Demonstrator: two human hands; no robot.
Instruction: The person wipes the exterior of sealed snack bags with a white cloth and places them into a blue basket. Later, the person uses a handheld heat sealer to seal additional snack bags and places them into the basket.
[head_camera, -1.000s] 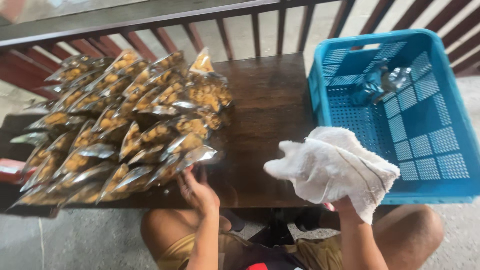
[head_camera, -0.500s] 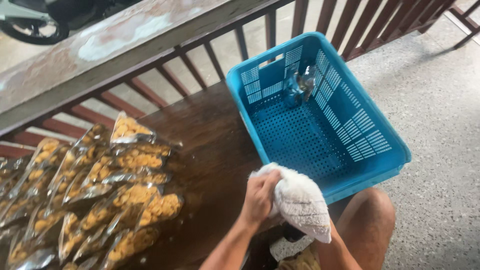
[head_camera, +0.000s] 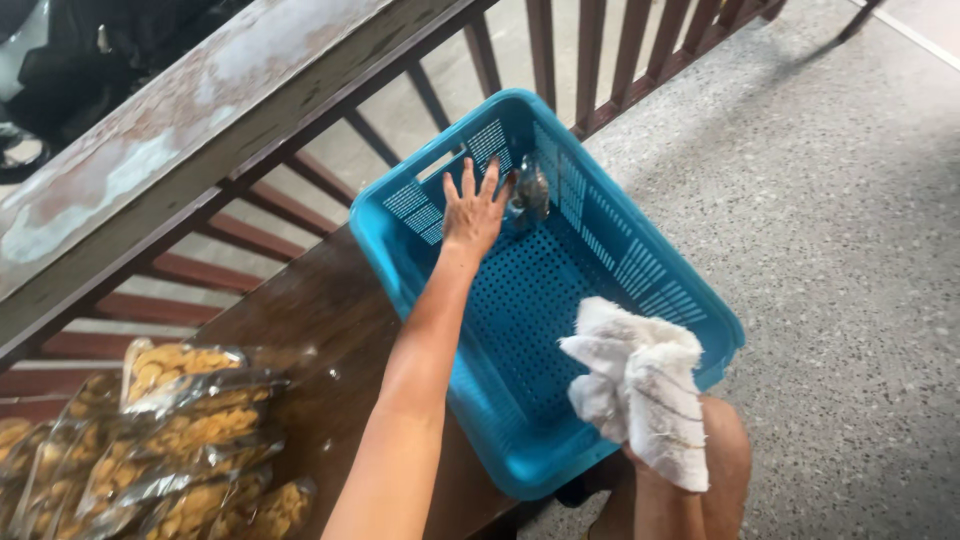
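Observation:
My left hand (head_camera: 474, 208) is stretched out over the far end of a blue perforated plastic basket (head_camera: 420, 270), fingers spread, holding nothing. Just right of its fingertips lies a small clear crumpled packet (head_camera: 527, 196) against the basket's far wall. My right hand is wrapped in a white frayed cloth (head_camera: 640, 385) and holds it above the basket's near right corner; the hand itself is mostly hidden by the cloth. The basket rests on the right end of a dark wooden table (head_camera: 310, 310).
Clear packets of yellow snacks (head_camera: 170, 440) are piled at the table's left end. A wooden railing with red-brown bars (head_camera: 250, 110) runs behind the table. Speckled grey floor (head_camera: 850, 230) lies to the right. My knee (head_camera: 730, 440) shows under the cloth.
The view has swung right toward the basket. My left hand left the cloth and reached out into the basket's far end; the right hand with the cloth has stayed near the basket's near edge.

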